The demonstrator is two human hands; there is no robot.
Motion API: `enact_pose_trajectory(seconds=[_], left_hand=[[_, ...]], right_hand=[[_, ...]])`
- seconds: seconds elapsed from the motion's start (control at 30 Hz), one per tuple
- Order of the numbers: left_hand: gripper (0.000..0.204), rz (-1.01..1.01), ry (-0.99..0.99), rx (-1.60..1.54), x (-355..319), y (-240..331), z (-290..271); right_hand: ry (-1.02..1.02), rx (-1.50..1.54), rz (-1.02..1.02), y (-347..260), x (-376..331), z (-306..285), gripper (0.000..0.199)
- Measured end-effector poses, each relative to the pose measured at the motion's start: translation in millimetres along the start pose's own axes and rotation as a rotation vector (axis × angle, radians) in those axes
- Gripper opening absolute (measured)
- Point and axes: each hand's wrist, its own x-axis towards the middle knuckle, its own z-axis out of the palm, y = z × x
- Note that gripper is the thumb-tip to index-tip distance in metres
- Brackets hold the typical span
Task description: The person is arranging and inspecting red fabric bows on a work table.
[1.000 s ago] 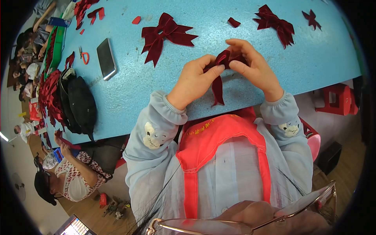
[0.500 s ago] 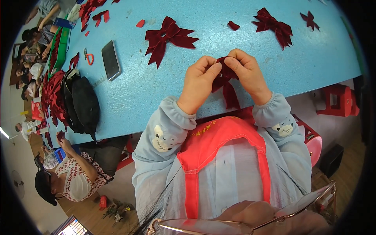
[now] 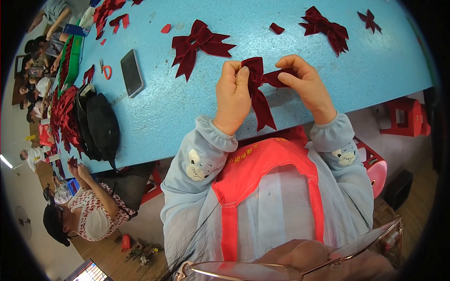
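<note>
Above the near edge of the table, both hands hold a dark red velvet bow (image 3: 255, 77). My left hand (image 3: 233, 96) pinches its upper left loop between thumb and fingers. My right hand (image 3: 308, 86) is closed on the loop or end stretching to the right. One tail hangs down between the hands. Beyond them on the table lies a larger velvet bow (image 3: 199, 44) with pointed tails. Another velvet bow (image 3: 326, 29) lies at the far right, with a small ribbon piece (image 3: 370, 21) beside it.
Red-handled scissors (image 3: 106, 70), a dark phone (image 3: 132, 72) and a black bag (image 3: 99, 126) lie at the left of the blue table (image 3: 154, 126). A heap of red ribbon (image 3: 65, 114) is past the bag. A co-worker (image 3: 91, 206) sits at left. Red stools (image 3: 403, 117) stand at right.
My hands have moved apart, the right one outward to the right. The bow between them is now spread, showing its upper loop, a right-hand part and a hanging tail.
</note>
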Motion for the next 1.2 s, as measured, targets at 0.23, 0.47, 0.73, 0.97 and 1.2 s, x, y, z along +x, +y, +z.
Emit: enact_pose_trajectory(seconds=[0.23,0.47,0.73,0.97,1.2], left_hand=[[0.007,0.140,0.222,0.122,2,-10,5],[0.007,0.004,0.216,0.103,7,-23,0],[0.009,0.157,0.120,0.136,1,-13,-8],[0.012,0.064,0.092,-0.007,-7,5,0],[0.016,-0.059,-0.034,-0.029,-13,7,-3]], right_hand=[[-0.063,-0.032,-0.286,8,-8,3,0.015],[-0.188,-0.589,-0.763,9,-17,12,0.018],[-0.034,-0.304,-0.409,-20,9,12,0.019],[-0.051,-0.486,-0.262,-5,-1,22,0.016],[0.085,-0.461,-0.277,-1,-5,31,0.009]])
